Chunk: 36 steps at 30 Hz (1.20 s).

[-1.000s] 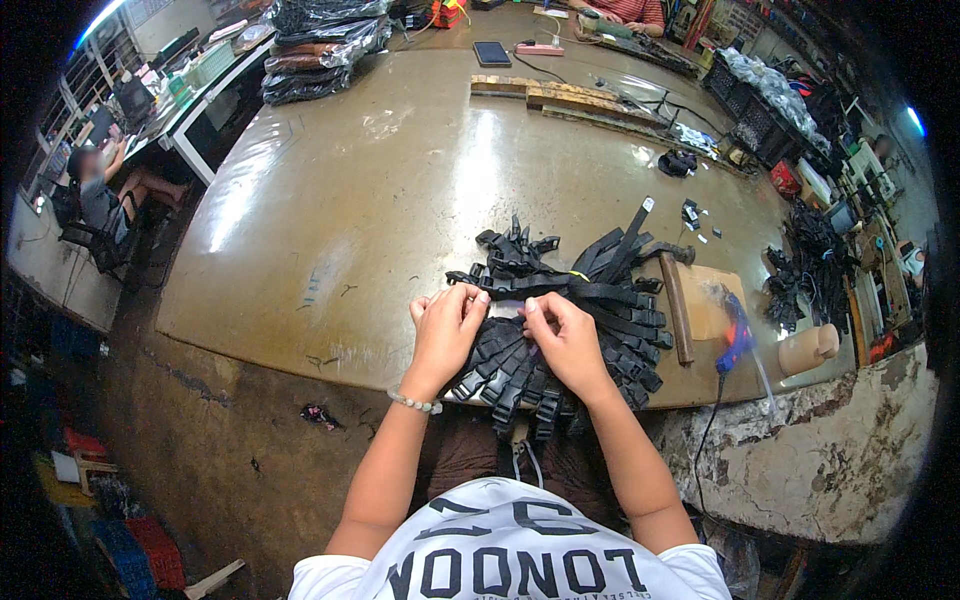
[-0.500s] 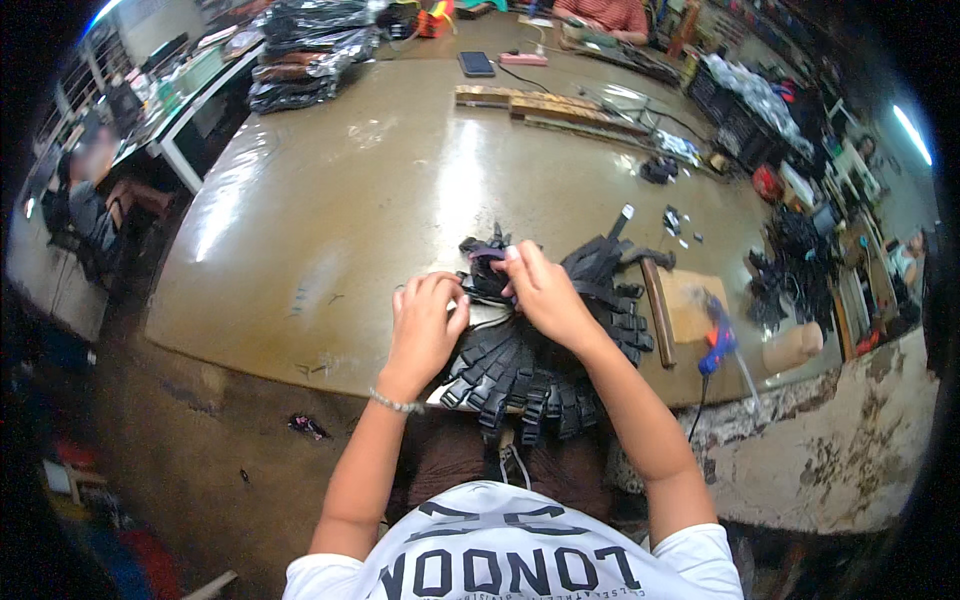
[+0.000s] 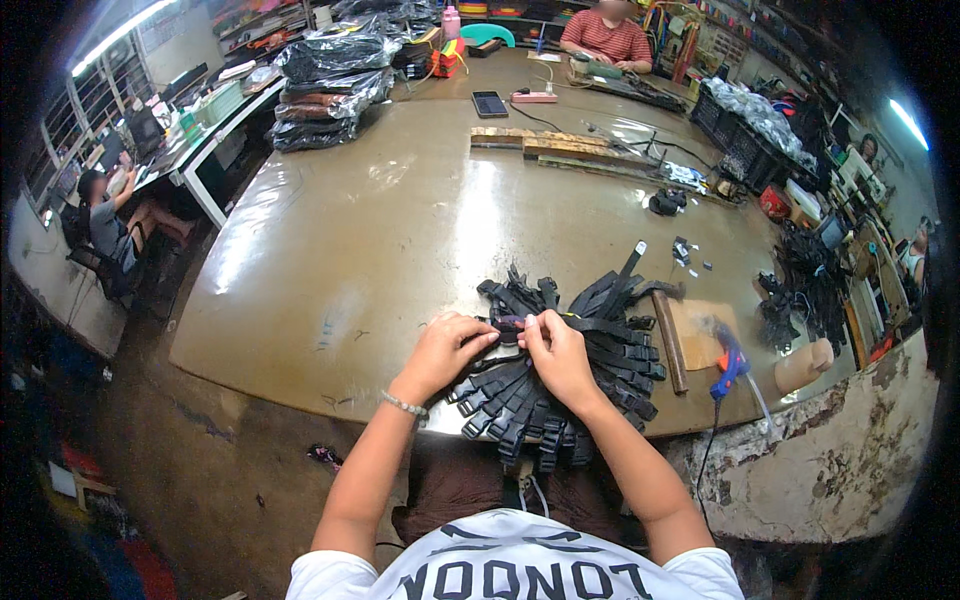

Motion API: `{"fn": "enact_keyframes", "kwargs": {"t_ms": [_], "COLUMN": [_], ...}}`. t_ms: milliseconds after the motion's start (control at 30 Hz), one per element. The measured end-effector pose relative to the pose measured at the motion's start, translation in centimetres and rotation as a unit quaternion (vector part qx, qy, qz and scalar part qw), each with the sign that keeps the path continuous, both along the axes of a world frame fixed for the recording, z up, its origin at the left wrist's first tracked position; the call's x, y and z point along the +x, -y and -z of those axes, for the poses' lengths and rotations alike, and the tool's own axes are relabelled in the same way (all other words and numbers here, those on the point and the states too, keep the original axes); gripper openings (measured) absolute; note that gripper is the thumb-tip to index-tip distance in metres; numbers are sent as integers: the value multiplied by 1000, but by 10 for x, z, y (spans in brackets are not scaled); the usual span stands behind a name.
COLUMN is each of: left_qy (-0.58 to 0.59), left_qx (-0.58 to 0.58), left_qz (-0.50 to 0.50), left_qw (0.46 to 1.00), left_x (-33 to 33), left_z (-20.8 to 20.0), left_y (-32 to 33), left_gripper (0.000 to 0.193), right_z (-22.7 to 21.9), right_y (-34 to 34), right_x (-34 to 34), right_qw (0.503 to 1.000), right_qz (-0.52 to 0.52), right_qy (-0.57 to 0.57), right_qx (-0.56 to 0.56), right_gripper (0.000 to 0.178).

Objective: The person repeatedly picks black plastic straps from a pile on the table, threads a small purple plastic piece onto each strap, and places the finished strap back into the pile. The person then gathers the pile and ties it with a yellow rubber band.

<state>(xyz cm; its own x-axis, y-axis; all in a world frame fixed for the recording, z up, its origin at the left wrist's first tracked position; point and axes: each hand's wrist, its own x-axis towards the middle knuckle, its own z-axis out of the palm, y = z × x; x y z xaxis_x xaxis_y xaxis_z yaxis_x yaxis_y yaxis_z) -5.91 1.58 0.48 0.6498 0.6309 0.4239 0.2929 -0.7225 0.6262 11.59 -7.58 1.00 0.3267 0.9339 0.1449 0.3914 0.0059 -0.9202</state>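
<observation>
A large fan of black webbing straps with plastic side-release buckles [image 3: 515, 395] lies at the table's near edge. Over its far left part, both of my hands meet at one dark strap piece [image 3: 510, 328] with a purplish tint. My left hand [image 3: 445, 350] pinches its left side between thumb and fingers. The other side is pinched by my right hand [image 3: 558, 362], fingers curled. Fingers cover part of the piece, so its exact shape is hidden. More loose straps [image 3: 600, 295] spread beyond my right hand.
Right of the straps are a brown wooden stick [image 3: 670, 342], a tan board [image 3: 700, 338] and a blue glue gun [image 3: 732, 362] with a cord. Wooden bars [image 3: 560, 145], a phone [image 3: 489, 104] and plastic-wrapped stacks [image 3: 335, 85] lie farther back. A person [image 3: 605, 45] sits across the table.
The view has tilted up, shifting the table lower in the picture. My right hand has lowered toward the straps, and my fingertips now pinch the strap piece close together.
</observation>
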Motion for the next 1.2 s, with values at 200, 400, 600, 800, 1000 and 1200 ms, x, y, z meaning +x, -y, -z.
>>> {"fn": "enact_keyframes", "kwargs": {"t_ms": [200,400,600,800,1000,1200], "left_qy": [13,-1,-2,35,-143,-46], "left_qx": [-135,-90,-30,-59,22,-17], "left_qz": [-62,-60,-42,-36,-377,-228], "left_qw": [989,994,999,997,915,972], "left_x": [1,2,-1,2,-18,-10], "left_z": [-2,-2,1,0,-8,-11], "left_y": [9,8,6,8,4,16], "left_gripper": [21,19,18,15,25,26], "right_z": [2,0,0,2,1,-10], "right_y": [2,4,4,4,6,6], "right_x": [-3,-6,-6,-6,-4,-4], "right_qw": [998,997,995,987,998,992], "right_qz": [32,-1,-5,-18,11,-65], "right_qy": [58,31,65,126,-45,100], "right_qx": [10,68,70,96,47,45], "right_gripper": [20,16,15,16,27,27]}}
